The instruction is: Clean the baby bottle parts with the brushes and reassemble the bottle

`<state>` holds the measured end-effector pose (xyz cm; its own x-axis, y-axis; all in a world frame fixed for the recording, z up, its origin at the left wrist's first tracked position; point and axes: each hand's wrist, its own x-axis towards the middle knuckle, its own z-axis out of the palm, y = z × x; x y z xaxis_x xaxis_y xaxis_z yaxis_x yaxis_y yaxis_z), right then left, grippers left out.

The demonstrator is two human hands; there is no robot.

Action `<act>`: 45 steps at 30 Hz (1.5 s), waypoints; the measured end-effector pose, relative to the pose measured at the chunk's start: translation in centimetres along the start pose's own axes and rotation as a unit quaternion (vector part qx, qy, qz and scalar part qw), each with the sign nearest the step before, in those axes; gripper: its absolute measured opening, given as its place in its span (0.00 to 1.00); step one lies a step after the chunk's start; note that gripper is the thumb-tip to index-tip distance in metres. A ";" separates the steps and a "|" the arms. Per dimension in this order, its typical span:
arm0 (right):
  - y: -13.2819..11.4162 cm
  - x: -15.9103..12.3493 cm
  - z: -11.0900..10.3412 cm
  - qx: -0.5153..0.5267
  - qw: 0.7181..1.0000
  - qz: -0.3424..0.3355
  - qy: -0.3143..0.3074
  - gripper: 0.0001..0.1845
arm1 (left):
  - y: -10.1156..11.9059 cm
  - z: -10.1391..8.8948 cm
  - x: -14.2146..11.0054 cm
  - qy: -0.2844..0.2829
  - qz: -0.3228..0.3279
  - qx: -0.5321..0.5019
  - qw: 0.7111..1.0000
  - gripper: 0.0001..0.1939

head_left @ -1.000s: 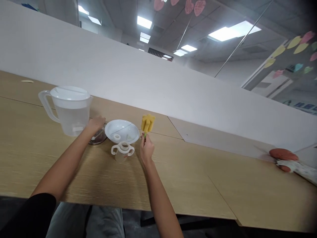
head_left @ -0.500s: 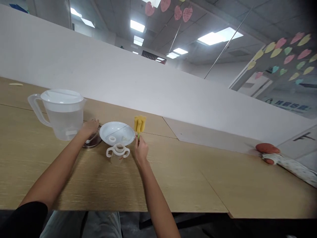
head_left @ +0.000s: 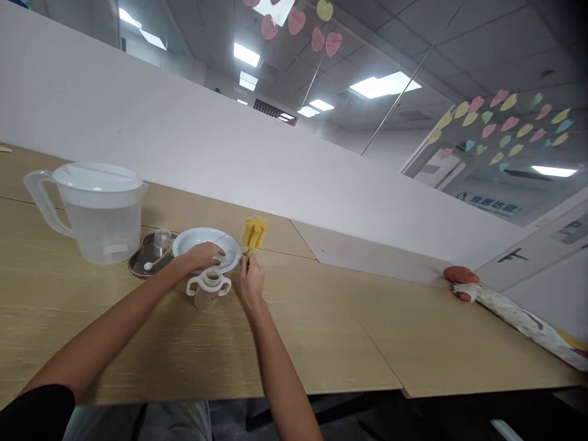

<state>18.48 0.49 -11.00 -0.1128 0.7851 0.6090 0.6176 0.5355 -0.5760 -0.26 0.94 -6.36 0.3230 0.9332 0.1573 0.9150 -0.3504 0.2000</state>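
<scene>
The person's right hand (head_left: 252, 280) grips a yellow sponge brush (head_left: 255, 233) by its green handle, head up, at the right of a white bowl (head_left: 184, 240). The left hand (head_left: 206, 255) reaches into the bowl, fingers partly curled; whether they grip anything cannot be told. A two-handled bottle (head_left: 207, 293) stands open before the bowl, while a tray (head_left: 140, 262) bearing a spoon (head_left: 149, 266) and clear cup (head_left: 162, 241) sits between bowl and pitcher (head_left: 105, 220).

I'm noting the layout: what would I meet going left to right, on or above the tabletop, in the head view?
Translucent plastic pitcher, dark metal tray, round white bowl, yellow sponge brush, reddish-brown rounded object.
</scene>
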 end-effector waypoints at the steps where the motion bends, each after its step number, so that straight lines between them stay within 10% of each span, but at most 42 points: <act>1: 0.0 0.0 0.0 0.001 1.000 0.000 -0.001 0.15 | -0.3 0.0 -0.1 0.000 -0.004 0.006 1.000 0.18; 6: 0.2 0.0 0.2 0.007 1.000 0.005 0.002 0.16 | -1.0 -2.1 -0.8 0.022 -0.013 0.018 1.000 0.20; 17: -0.5 -0.3 -0.1 0.005 0.998 -0.047 0.044 0.18 | 3.3 -10.0 -4.6 0.343 0.066 -0.088 0.933 0.26; 30: -0.4 -0.2 -0.1 -0.044 0.993 -0.098 0.056 0.19 | 5.3 -10.7 -5.5 0.379 0.148 -0.065 0.911 0.34; 45: -0.9 -0.2 -0.5 -0.049 0.993 -0.093 0.054 0.19 | 6.4 -10.8 -5.6 0.375 0.196 -0.330 0.844 0.41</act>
<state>18.33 -0.28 -10.30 -0.1506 0.6342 0.7584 0.6667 0.6316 -0.3958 1.13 -7.38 4.44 0.0995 0.5100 0.8544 0.3594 -0.8191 0.4471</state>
